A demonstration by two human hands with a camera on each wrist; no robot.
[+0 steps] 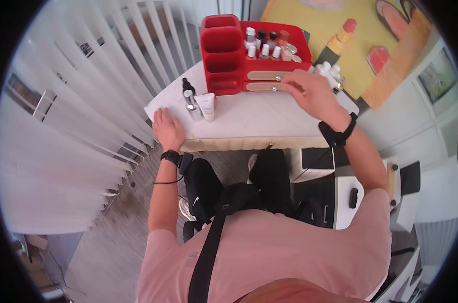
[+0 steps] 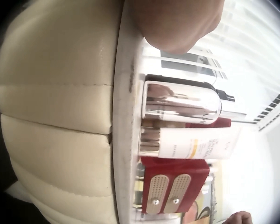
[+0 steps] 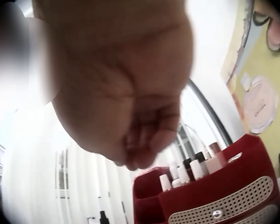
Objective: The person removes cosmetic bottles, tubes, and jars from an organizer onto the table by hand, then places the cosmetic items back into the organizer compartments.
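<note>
My left hand (image 1: 169, 130) rests on the front left of the white tabletop (image 1: 249, 118), fingers spread. Just beyond it stand a silver pump bottle (image 1: 192, 107), a white squeeze tube (image 1: 207, 106) and a black-capped dropper bottle (image 1: 188, 86). A red organizer (image 1: 222, 60) sits at the back, with several nail polish bottles (image 1: 265, 49) in its upper tray. My right hand (image 1: 315, 96) hovers in front of its right side, fingers loosely bent, near the silver knobs of two beige perforated drawers (image 1: 262, 76). In the right wrist view nothing shows between those fingers (image 3: 142, 156).
White bottles (image 1: 330, 73) stand at the organizer's right. A yellow board with a large lipstick picture (image 1: 338, 43) lies behind. Vertical blinds (image 1: 72, 126) hang along the left. A white drawer unit (image 1: 348, 199) stands by my right side, below the tabletop.
</note>
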